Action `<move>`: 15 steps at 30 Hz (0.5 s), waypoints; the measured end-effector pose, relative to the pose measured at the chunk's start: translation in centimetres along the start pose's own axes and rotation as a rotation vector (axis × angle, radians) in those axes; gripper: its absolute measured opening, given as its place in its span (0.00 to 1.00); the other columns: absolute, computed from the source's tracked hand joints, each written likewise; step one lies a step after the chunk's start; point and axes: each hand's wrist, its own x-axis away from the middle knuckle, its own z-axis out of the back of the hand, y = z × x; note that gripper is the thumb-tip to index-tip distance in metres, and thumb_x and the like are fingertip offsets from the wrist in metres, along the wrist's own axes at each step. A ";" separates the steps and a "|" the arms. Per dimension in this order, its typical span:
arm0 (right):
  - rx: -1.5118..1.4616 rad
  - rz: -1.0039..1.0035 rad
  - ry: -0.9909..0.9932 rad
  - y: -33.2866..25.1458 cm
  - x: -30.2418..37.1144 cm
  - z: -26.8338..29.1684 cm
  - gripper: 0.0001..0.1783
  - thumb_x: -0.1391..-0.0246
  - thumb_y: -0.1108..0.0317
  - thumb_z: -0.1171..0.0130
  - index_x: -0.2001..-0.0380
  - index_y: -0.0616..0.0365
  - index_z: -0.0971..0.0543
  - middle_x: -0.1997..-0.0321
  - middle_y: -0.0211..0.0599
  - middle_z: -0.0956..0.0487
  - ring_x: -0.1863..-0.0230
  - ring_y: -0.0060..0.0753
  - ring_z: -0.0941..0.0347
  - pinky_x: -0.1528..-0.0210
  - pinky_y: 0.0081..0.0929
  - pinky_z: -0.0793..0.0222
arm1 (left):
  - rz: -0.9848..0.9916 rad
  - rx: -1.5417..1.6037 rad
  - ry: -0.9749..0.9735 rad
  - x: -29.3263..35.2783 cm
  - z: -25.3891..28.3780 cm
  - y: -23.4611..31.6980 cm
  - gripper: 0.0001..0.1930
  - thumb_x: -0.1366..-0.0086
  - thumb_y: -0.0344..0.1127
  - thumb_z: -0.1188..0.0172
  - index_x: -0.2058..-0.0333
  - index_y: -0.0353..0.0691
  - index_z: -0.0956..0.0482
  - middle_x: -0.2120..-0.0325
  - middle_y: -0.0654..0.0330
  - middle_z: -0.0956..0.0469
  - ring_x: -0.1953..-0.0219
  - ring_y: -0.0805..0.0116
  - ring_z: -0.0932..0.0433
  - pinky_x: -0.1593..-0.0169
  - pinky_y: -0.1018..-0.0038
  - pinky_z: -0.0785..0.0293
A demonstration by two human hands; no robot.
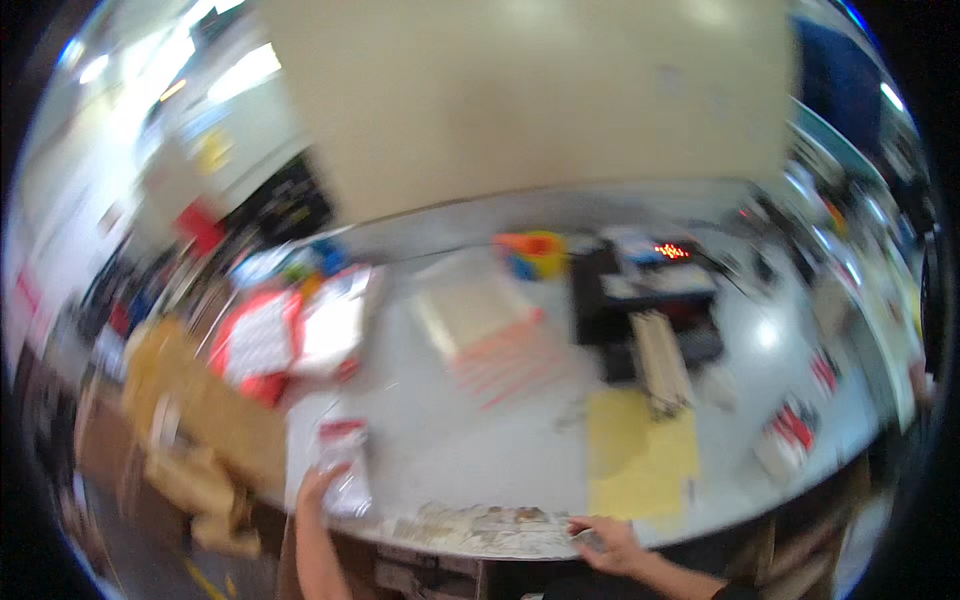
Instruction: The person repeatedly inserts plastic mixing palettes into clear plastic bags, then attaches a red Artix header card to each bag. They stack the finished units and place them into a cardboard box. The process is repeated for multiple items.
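Note:
At the near left of the table, my left hand is closed on the left edge of a clear plastic packet with a red top band. Beneath the packet is a white sheet or bag. By the front edge, right of the middle, my right hand has its fingers curled round something small and greyish, too blurred to name. A yellow paper sheet lies just beyond that hand. Motion blur softens the whole view.
A clear bag with red stripes lies mid-table. A black device with red lit digits stands behind a tan strip-like piece. Red and white packages pile up at left beside brown paper. A red-and-white box sits at right.

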 end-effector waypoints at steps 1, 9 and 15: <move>0.104 0.003 0.126 -0.2 2.3 2.4 0.20 0.51 0.69 0.38 0.52 0.55 0.24 0.61 0.40 0.19 0.58 0.39 0.22 0.50 0.33 0.29 | 0.018 0.044 -0.009 -0.4 -0.5 1.1 0.31 0.52 0.46 0.29 0.53 0.32 0.25 0.61 0.52 0.22 0.64 0.62 0.21 0.59 0.67 0.25; 0.750 -0.681 1.027 -6.6 24.4 17.6 0.15 0.45 0.64 0.42 0.58 0.61 0.27 0.64 0.42 0.26 0.61 0.43 0.26 0.56 0.34 0.30 | -0.494 -0.267 -0.206 0.6 -23.7 18.2 0.30 0.50 0.42 0.31 0.51 0.33 0.27 0.56 0.50 0.25 0.58 0.58 0.25 0.54 0.64 0.28; 1.040 -1.542 1.027 -12.4 45.4 15.7 0.16 0.41 0.59 0.54 0.64 0.60 0.23 0.80 0.38 0.22 0.76 0.49 0.23 0.71 0.45 0.28 | -0.862 -0.460 -0.175 6.3 -37.9 21.7 0.30 0.49 0.39 0.32 0.49 0.34 0.29 0.53 0.48 0.28 0.53 0.55 0.27 0.50 0.61 0.30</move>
